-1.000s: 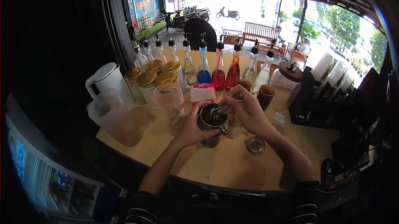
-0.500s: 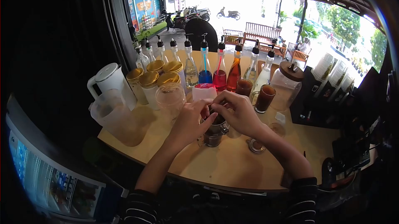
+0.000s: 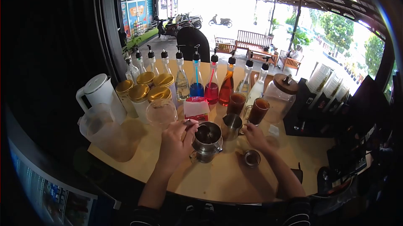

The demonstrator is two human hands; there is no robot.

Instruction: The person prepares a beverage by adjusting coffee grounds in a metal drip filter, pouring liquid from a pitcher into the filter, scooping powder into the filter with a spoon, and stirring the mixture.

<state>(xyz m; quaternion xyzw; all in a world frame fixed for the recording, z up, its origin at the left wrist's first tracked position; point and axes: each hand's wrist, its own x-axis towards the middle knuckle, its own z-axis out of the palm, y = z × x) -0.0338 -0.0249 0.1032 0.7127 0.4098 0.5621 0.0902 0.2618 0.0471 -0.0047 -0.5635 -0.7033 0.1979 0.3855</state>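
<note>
Your left hand (image 3: 175,141) is at the near-left rim of the metal filter (image 3: 208,146); its fingers are pinched closed on a slim utensil (image 3: 190,122), mostly covered by the fingers, so its lower end is hard to make out; the filter stands upright on a glass cup (image 3: 204,157), its dark inside showing only glints. Your right hand (image 3: 255,137) is at the handle of the metal pitcher (image 3: 232,130), just right of the filter; its fingertips meet the handle, but you cannot tell whether they grip it; the pitcher's contents are lost in shadow. A small round dish (image 3: 252,158) sits nearer you on the surface (image 3: 197,186); two brown-filled mugs stand behind the pitcher; the fridge (image 3: 46,192) at lower left is cut off; both sleeves fade into darkness.
</note>
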